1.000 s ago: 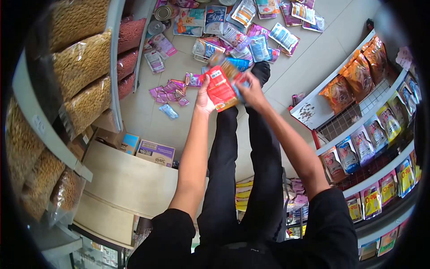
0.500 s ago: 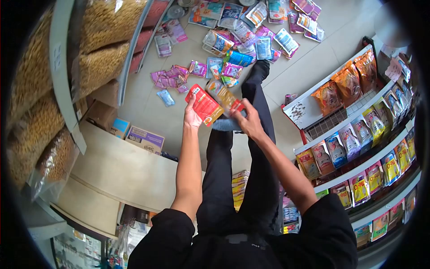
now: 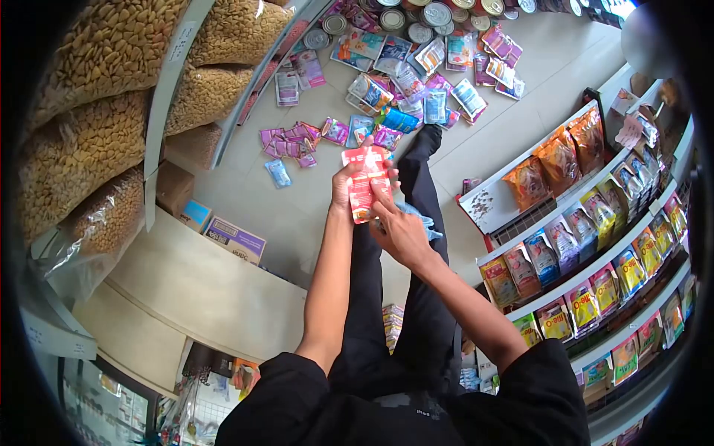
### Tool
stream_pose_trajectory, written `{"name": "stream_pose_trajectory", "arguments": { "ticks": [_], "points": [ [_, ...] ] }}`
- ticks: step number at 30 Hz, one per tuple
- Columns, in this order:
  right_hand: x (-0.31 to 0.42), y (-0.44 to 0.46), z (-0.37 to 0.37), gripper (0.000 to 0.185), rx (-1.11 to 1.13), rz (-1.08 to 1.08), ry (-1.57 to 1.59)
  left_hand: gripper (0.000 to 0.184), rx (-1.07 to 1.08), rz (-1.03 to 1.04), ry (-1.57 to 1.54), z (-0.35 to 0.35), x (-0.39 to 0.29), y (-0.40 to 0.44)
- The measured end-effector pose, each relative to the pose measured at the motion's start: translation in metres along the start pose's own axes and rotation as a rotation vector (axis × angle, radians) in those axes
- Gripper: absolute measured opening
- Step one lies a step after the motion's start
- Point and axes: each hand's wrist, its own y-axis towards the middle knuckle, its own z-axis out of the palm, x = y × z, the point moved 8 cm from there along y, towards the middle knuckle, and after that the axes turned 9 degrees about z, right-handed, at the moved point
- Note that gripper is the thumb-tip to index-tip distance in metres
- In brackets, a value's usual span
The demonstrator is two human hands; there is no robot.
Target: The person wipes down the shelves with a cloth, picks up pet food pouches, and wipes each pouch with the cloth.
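My left hand [image 3: 343, 187] grips a red pouch [image 3: 364, 182] with white print, its fingertips showing round the far edge. The pouch is held up over my thighs, printed face towards me. My right hand [image 3: 405, 232] is at the pouch's lower right, its index finger laid on the printed face. A light blue cloth [image 3: 418, 214] shows beyond the knuckles of my right hand and seems tucked in its curled fingers, which are partly hidden.
Many colourful pouches [image 3: 405, 82] lie in a heap on the tiled floor, with cans [image 3: 437, 15] behind them. Shelves of pouches [image 3: 584, 305] curve along the right. Bags of kibble [image 3: 89, 149] fill the left rack; boxes [image 3: 234, 239] stand below, beside a pale counter [image 3: 201, 286].
The red pouch has turned more upright and moved right. The blurred brownish pouch near my right hand no longer shows. My right hand has moved down and left onto the red pouch.
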Motion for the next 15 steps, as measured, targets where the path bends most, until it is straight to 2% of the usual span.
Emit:
{"name": "stream_pose_trajectory", "arguments": {
  "ticks": [1, 2, 6, 7, 11, 12, 15],
  "points": [
    [-0.002, 0.0, 0.006, 0.034, 0.08, 0.035, -0.022, 0.069, 0.004, 0.019, -0.034, -0.008, 0.003, 0.001],
    [-0.002, -0.001, 0.007, 0.034, 0.081, 0.036, -0.025, 0.069, 0.005, 0.019, -0.038, -0.017, 0.004, 0.002],
    [-0.005, -0.008, 0.016, 0.06, 0.079, 0.12, -0.004, 0.058, -0.128, 0.134, 0.174, -0.066, -0.012, -0.01],
    [-0.007, -0.009, 0.02, 0.06, 0.082, 0.122, 0.001, 0.058, -0.133, 0.132, 0.178, -0.074, -0.009, -0.012],
    [-0.011, -0.009, 0.014, 0.078, -0.283, -0.044, 0.325, 0.057, -0.16, 0.288, 0.034, -0.093, -0.016, -0.016],
    [-0.018, -0.005, 0.017, 0.074, -0.199, 0.063, 0.36, 0.057, -0.165, 0.283, 0.041, -0.086, -0.017, -0.022],
    [-0.034, 0.015, -0.007, 0.063, -0.027, 0.284, 0.444, 0.059, -0.254, 0.434, 0.379, -0.021, -0.042, -0.036]
  ]
}}
